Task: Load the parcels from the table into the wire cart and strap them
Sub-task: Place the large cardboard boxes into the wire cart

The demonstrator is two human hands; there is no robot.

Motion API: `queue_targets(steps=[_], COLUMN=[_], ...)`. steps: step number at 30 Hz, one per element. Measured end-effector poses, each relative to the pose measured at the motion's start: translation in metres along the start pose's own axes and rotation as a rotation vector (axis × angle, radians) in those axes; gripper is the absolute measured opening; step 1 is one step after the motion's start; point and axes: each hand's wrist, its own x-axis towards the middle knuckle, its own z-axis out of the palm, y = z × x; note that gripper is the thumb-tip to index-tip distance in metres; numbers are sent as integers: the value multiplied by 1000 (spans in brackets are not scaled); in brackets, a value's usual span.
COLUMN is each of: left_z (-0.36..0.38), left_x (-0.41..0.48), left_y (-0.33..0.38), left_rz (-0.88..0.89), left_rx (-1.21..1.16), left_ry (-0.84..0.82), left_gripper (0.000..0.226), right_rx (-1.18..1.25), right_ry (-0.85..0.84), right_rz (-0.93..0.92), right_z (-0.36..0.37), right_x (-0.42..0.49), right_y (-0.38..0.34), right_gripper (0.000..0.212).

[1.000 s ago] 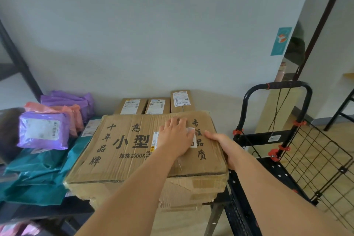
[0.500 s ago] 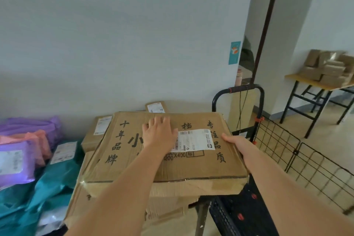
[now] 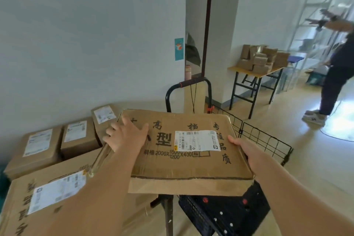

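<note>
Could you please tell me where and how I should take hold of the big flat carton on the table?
Probably by its left and right edges, one of the hands on each, from the near side. The big flat carton lies flat, too broad for one hand, and small boxes crowd its far edge. The left hand and right hand hold the carried carton likewise.

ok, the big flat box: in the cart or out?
Out. Left hand and right hand grip the big flat box by its edges, partly above the cart, whose black deck shows beneath it.
</note>
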Motion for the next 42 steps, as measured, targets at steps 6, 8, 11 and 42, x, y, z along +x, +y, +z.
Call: queue_targets(steps=[6, 8, 11, 42], left_z=[26, 35, 51, 304], left_x=[-17, -25, -33, 32], left_y=[65, 97, 144, 351], left_rz=[-2, -11, -19, -325], left_rx=[-26, -29, -46, -637], left_ry=[-4, -4, -9, -378], left_gripper=[89, 87, 84, 86], right_rx=[5, -43, -131, -661], right_ry=[26, 37, 61, 437], right_rz=[-18, -20, -39, -48], right_z=[-58, -83, -123, -244], right_x=[25, 40, 68, 388], right_y=[-7, -14, -24, -56], right_gripper=[39, 42, 47, 40])
